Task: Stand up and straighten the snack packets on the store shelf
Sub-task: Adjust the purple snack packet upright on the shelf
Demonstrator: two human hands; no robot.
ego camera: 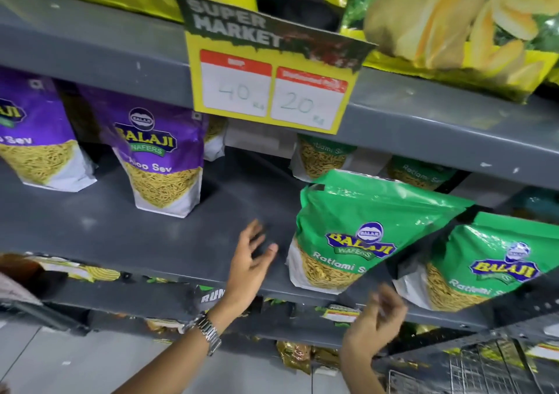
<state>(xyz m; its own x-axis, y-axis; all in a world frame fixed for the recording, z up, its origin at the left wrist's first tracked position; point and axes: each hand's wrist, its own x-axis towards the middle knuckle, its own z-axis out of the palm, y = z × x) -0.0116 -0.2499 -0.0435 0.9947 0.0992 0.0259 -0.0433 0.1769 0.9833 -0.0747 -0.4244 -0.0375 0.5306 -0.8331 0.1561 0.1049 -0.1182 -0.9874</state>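
A grey metal shelf (151,236) carries snack packets in two groups. Toward its left end stand two purple packets: one (163,163) upright a little back from the front edge, and another (36,139) further left, cut off by the picture's border. Toward the right end stand green packets. The nearest green packet (360,230) sits at the front edge, its top leaning back and to the right. A second green packet (496,260) stands just beside it on the right, also at the front edge. Two more green packets (326,154) stand deeper in, near the back of the shelf, partly hidden by a yellow price sign (269,73) that hangs from the shelf above.

The left hand (251,260), with a metal watch (208,331) on its wrist, hovers over the bare middle of the shelf near the front edge, just left of the nearest green packet. Its grip is spread, fingers apart, touching no packet. The right hand (375,321) is below the front edge, under the gap between the two front green packets. It is blurred; its fingers look loosely curled and hold nothing.

Yellow chip bags (453,24) lie on the shelf above.
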